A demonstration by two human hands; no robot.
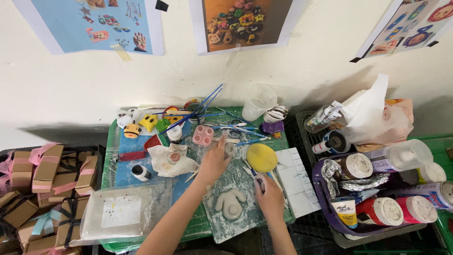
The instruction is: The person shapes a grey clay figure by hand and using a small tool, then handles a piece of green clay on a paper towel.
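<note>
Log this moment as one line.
left hand: flat on plastic sheet | right hand: grips brush | grey clay figure: between hands, untouched

A grey clay figure (230, 203) with rounded limbs lies flat on a plastic sheet (236, 177). A thin brush (255, 175) slants just right of it, near a yellow disc (262, 157)

— Where are my hands?
— Left hand (214, 160) stretched far, palm down, fingers together. Right hand (270, 194) nearer, to the right, fingers curled in; both forearms bare.
</note>
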